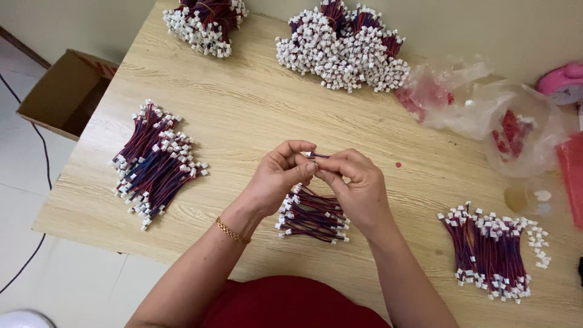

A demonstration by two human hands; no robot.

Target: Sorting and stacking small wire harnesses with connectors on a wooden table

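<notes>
Two hands, left hand (276, 179) and right hand (358, 185), meet above the desk (243, 109), fingers (303, 170) of both pinching one short wire (317, 155); a small bundle (313, 214) of wires lies beneath them.

The tabletop (243, 115) is pale wood with a fine streaked grain. Each wire bundle, left (155, 164), middle (313, 214) and right (489, 252), runs red and dark blue with white plugs at the ends. The far heaps (343, 51) and (206, 21) show mostly white plugs over red and blue. The wire (319, 155) between the fingers is dark blue and red. The bracelet (232, 231) is gold. The garment (291, 304) is deep red. The bags (486, 109) are clear with red inside. The box (67, 91) is brown, the floor (24, 182) white, with a black cable (45, 158)
</notes>
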